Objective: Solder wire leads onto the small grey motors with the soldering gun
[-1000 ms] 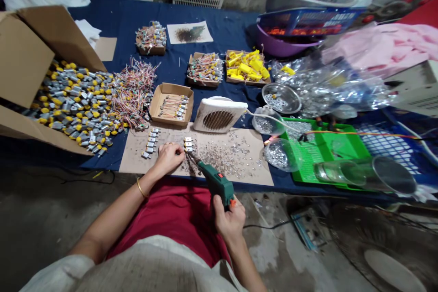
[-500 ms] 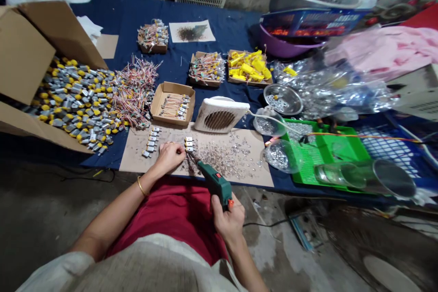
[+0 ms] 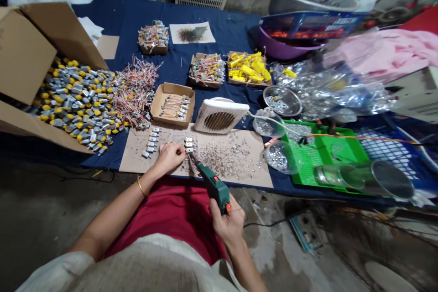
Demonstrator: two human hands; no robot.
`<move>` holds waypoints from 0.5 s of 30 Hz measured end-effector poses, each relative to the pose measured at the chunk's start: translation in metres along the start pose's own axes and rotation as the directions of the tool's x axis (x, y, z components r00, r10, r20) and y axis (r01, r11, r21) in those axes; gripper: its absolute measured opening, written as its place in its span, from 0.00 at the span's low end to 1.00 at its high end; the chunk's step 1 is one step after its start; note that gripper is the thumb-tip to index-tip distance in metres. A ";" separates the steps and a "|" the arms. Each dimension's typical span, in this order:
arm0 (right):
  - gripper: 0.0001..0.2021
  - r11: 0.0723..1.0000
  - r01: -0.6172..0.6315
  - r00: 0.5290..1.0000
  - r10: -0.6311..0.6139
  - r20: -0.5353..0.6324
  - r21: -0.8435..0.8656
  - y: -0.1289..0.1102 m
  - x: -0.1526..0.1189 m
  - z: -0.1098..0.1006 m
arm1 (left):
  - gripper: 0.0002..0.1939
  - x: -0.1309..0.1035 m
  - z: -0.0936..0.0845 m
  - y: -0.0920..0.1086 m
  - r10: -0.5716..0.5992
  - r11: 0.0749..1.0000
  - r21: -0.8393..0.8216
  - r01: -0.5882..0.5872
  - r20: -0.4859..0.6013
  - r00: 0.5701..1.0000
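Since the earlier frame, I see the rear of the green soldering gun dip a little toward the body, with the right hand following it, while the left hand keeps its place. From my remote view, the right fingers are wrapped around the gun's handle near its orange trigger, the thumb lying along the side. Its metal tip points up and leftward, ending close by the lowest of three small motors that stand in a short column; I cannot tell whether tip and motor touch.

Those motors lie just beside the left fingertips, on their right, between them and the gun. I see the left thumb and forefinger drawn together, the other fingers curled, the hand resting on a cardboard sheet; whether they pinch something small, I cannot tell. Left of that hand, a second line of motors runs along the same sheet, apart from the fingers.

Just beyond, I make out a shallow cardboard tray of wired motors and, beside it, a white fan. Scattered metal bits cover the sheet right of the motor column. Farther left on the blue-covered desk, a large carton spills yellow-capped motors next to tangled wires.
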State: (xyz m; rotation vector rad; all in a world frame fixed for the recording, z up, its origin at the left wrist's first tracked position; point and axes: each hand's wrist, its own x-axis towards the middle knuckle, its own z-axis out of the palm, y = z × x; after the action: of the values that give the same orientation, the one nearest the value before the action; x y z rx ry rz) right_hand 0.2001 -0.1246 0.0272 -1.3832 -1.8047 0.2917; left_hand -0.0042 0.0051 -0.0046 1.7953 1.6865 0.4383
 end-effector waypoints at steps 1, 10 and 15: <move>0.08 1.000 -0.010 1.000 0.010 -0.003 -0.004 0.000 -0.001 -0.002 | 0.07 0.000 0.000 0.000 0.001 1.000 -0.003 -0.001 0.000 1.000; 0.10 0.996 -0.069 0.996 0.067 -0.058 -0.050 -0.005 -0.002 -0.010 | 0.07 0.000 0.000 -0.001 0.031 1.000 0.002 -0.031 -0.006 0.999; 0.11 0.997 -0.077 0.996 0.075 -0.051 -0.031 -0.008 -0.003 -0.010 | 0.07 -0.001 -0.001 -0.001 0.038 0.999 -0.003 -0.038 -0.019 0.999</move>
State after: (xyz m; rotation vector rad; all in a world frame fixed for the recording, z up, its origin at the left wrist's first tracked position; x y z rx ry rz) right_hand 0.2025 -0.1328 0.0373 -1.4718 -1.7264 0.2662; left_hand -0.0051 0.0043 -0.0044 1.8291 1.6655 0.4761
